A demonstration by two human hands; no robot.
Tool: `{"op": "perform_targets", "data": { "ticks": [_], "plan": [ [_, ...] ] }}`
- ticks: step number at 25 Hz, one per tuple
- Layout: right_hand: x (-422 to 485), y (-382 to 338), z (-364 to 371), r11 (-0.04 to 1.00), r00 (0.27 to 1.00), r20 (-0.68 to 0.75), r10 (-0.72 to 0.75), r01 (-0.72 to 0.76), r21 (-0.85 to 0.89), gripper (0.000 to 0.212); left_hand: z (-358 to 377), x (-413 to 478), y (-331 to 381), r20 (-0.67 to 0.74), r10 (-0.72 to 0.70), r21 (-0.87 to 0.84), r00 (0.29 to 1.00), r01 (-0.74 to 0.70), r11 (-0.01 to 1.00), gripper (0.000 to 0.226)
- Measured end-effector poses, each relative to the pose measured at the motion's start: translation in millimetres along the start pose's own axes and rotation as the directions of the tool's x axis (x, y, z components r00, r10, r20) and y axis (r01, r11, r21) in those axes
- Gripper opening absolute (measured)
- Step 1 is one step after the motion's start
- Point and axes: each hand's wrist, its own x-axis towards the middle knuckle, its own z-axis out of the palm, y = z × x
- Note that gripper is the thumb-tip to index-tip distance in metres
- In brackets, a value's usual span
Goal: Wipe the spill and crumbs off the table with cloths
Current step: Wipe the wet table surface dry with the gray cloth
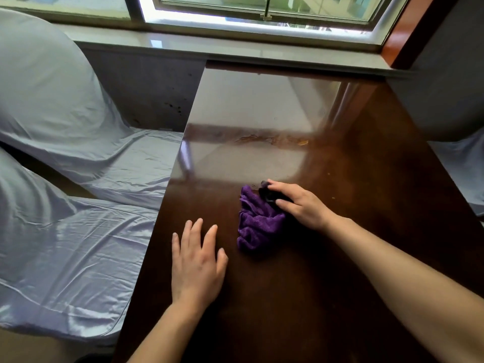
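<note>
A crumpled purple cloth [255,222] lies on the glossy dark wooden table [327,297], near its middle. My right hand [298,204] grips the cloth's upper right part, where a darker bunch of fabric [268,193] shows between thumb and fingers. My left hand [197,260] rests flat on the table to the left of the cloth, fingers spread, holding nothing. Farther out, a pale smeared spill with yellowish crumbs [272,139] streaks across the tabletop. A few small crumbs [333,198] lie to the right of my right hand.
Chairs in shiny light-blue covers [73,205] stand along the table's left edge, and another covered chair [463,163] is at the right. A stone windowsill [222,49] and a window run along the far end of the table.
</note>
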Motion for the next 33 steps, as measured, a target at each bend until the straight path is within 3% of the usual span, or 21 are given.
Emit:
{"op": "perform_targets", "data": {
  "ticks": [6, 10, 13, 16, 18, 19, 21, 22, 24, 26, 28, 29, 31, 33],
  "plan": [
    [19, 0, 9, 0.931, 0.936, -0.007, -0.352, 0.349, -0.108, 0.034, 25, 20, -5, 0.016, -0.01, 0.147, 1.0, 0.008, 0.989, 0.062],
    [59, -8, 15, 0.883, 0.902, -0.054, -0.428, 0.405, -0.238, 0.025, 24, 21, -6, 0.02, -0.005, 0.167, 1.0, 0.002, 0.986, 0.061],
    [55, -2, 17, 0.937, 0.933, -0.25, -0.259, 0.18, -0.299, 0.024, 21, 19, -5, 0.019, -0.005, 0.165, 1.0, 0.002, 0.986, 0.062],
    [32, 13, 12, 0.975, 0.9, -0.435, -0.015, -0.082, -0.205, 0.024, 20, 19, -4, 0.015, -0.007, 0.157, 1.0, 0.004, 0.988, 0.062],
    [32, 17, -2, 0.995, 0.881, -0.463, 0.099, -0.099, 0.026, 0.02, 21, 20, -5, 0.004, -0.008, 0.159, 1.0, 0.007, 0.987, 0.062],
    [37, 15, -14, 0.961, 0.862, -0.456, 0.22, -0.11, 0.255, 0.019, 22, 20, -4, 0.004, -0.006, 0.161, 1.0, 0.005, 0.987, 0.062],
    [51, 14, -34, 0.768, 0.862, -0.313, 0.398, -0.126, 0.628, 0.019, 21, 20, -4, 0.003, -0.004, 0.163, 1.0, 0.003, 0.987, 0.062],
    [55, 15, -40, 0.753, 0.869, -0.261, 0.42, -0.173, 0.634, 0.018, 21, 20, -4, 0.001, -0.004, 0.163, 1.0, 0.004, 0.987, 0.062],
    [51, 23, -40, 0.884, 0.854, -0.319, 0.411, -0.287, 0.37, 0.025, 20, 20, -3, 0.003, -0.006, 0.158, 1.0, 0.005, 0.987, 0.062],
    [37, 23, -27, 0.982, 0.914, -0.36, 0.189, -0.185, 0.045, 0.038, 20, 19, -3, -0.002, -0.006, 0.157, 1.0, 0.006, 0.988, 0.061],
    [28, 21, -4, 0.967, 0.989, -0.14, -0.042, 0.005, -0.256, 0.052, 21, 21, -3, -0.014, -0.004, 0.153, 1.0, 0.006, 0.988, 0.061],
    [28, 23, 6, 0.928, 0.995, -0.05, -0.086, 0.061, -0.368, 0.055, 21, 21, -4, -0.018, -0.002, 0.15, 1.0, 0.005, 0.989, 0.061],
    [36, 30, 9, 0.867, 0.984, -0.035, -0.177, 0.139, -0.479, 0.049, 21, 21, -4, -0.028, -0.002, 0.136, 1.0, 0.005, 0.991, 0.06],
    [40, 43, -4, 0.874, 0.98, -0.115, -0.163, 0.089, -0.477, 0.037, 21, 20, -4, -0.019, -0.009, 0.142, 1.0, 0.011, 0.99, 0.06]
  ]
}}
